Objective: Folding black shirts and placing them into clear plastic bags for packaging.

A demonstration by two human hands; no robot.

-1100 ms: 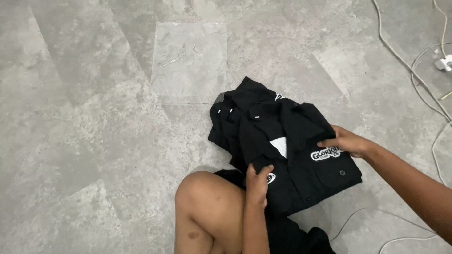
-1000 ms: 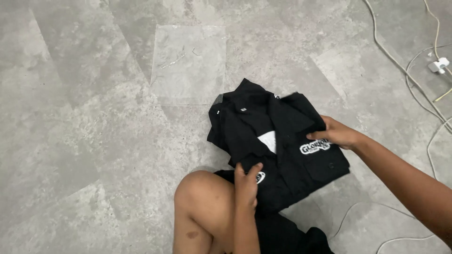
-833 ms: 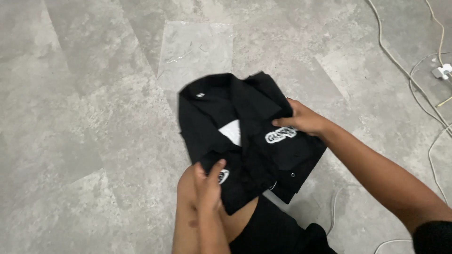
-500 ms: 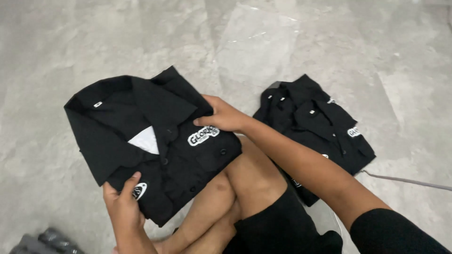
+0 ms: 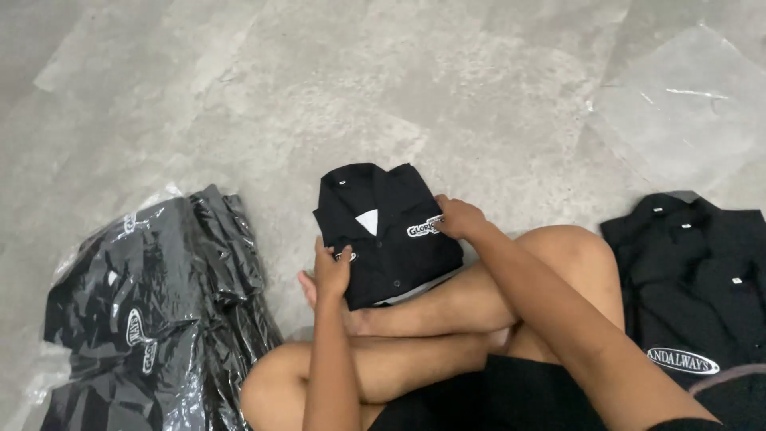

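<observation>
A folded black shirt (image 5: 381, 239) with a white collar insert and small white chest patches rests on the grey floor, partly over my foot. My left hand (image 5: 332, 272) grips its near left edge. My right hand (image 5: 458, 219) holds its right side by the chest patch. My crossed bare legs (image 5: 447, 319) lie just below the shirt.
A pile of black shirts in clear plastic bags (image 5: 144, 311) lies at the left. More folded black shirts (image 5: 702, 271) are stacked at the right. An empty clear plastic bag (image 5: 686, 112) lies on the floor at the upper right.
Both hands have carried the folded shirt from my right side across my legs to the left. The view swung left, bringing the bagged pile into sight.
</observation>
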